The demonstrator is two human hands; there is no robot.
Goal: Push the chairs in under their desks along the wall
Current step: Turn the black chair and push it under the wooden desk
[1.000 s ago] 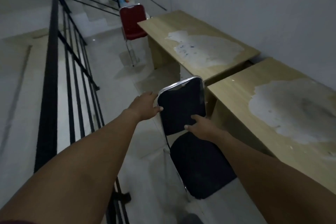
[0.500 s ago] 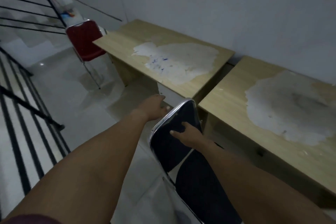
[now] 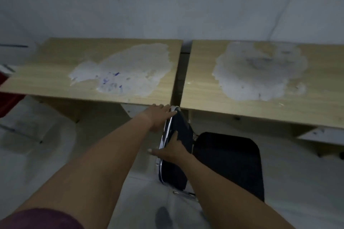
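Observation:
A black padded chair with a chrome frame stands on the floor in front of two wooden desks. Its backrest (image 3: 183,130) is edge-on to me and its seat (image 3: 229,161) lies to the right, outside the right desk (image 3: 201,91). My left hand (image 3: 158,117) grips the far top corner of the backrest, near the gap between the desks. My right hand (image 3: 172,151) holds the backrest's near chrome edge, thumb on the outside, fingers on the padding. The left desk (image 3: 46,76) has nothing in front of it.
Both desks stand against a grey wall, each top worn to a pale patch. A red chair (image 3: 7,96) shows at the far left edge, beyond the left desk. Pale tiled floor (image 3: 37,145) spreads to the left of my arms.
The view has swung right to face the desks square on. The black chair has turned, its backrest now edge-on, its seat toward the right desk. Both hands kept their hold.

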